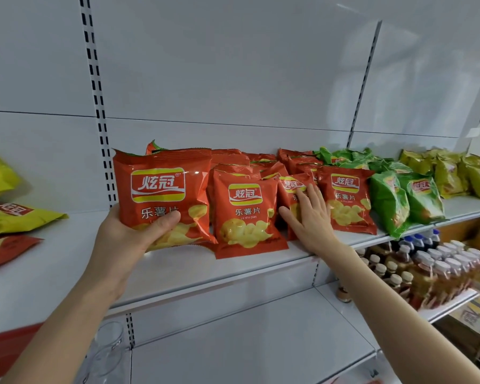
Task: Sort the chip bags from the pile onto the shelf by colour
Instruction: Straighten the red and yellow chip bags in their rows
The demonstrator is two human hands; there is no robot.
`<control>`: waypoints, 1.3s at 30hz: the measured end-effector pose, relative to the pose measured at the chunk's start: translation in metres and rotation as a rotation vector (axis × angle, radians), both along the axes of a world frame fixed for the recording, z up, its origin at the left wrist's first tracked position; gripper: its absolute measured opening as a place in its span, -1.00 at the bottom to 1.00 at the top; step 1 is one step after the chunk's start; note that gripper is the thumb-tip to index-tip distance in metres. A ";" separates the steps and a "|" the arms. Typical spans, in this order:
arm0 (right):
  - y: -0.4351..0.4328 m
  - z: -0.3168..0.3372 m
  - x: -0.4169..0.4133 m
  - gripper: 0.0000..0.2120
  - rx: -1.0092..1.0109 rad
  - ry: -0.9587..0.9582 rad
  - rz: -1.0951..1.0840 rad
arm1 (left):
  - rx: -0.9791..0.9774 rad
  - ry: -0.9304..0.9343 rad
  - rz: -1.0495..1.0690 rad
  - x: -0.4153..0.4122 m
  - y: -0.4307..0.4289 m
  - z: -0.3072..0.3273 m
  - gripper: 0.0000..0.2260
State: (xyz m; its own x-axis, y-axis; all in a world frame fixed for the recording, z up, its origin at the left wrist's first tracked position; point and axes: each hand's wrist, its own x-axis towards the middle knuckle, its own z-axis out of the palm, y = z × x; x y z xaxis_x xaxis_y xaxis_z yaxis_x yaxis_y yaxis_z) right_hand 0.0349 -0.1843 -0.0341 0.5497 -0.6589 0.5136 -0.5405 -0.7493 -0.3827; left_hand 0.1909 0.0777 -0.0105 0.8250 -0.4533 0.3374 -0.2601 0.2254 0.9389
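The left edge cuts off the yellow bags (11, 217) and a red bag (3, 250). The left hand (128, 234) hides its fingers behind the held bag (161, 195); only the thumb shows. The right hand (311, 214) covers much of the middle bag (291, 185). The rear bags (233, 157) show only their tops. The bottles (432, 275), near right, are blurred and their labels unreadable. Clear vessels (108, 347), near left, are perhaps glasses.

Our white shelf (53, 261) carries red chip bags (247, 214) at its middle, green bags (416, 195) just right of them and yellow bags (449, 173) at its right end. By its left edge we see a flat yellow bag (14, 217) and a flat red bag (3, 250).
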 end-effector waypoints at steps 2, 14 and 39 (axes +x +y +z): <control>0.001 -0.001 -0.001 -0.27 -0.018 -0.029 -0.003 | -0.003 0.001 0.001 -0.001 0.000 0.000 -0.42; 0.004 0.000 -0.012 -0.49 -0.012 -0.156 -0.038 | -0.005 -0.002 -0.021 -0.005 -0.002 0.001 -0.50; 0.131 0.074 0.077 -0.74 0.448 -0.656 0.562 | -0.117 0.107 0.023 -0.006 0.022 0.017 -0.24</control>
State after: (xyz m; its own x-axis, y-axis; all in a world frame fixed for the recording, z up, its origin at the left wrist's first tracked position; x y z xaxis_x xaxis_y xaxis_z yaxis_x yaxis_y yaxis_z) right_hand 0.1116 -0.0535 0.0398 0.5382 -0.5962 0.5957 0.2739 -0.5447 -0.7926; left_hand 0.1853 0.0996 0.0065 0.8688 -0.3968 0.2960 -0.1660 0.3298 0.9293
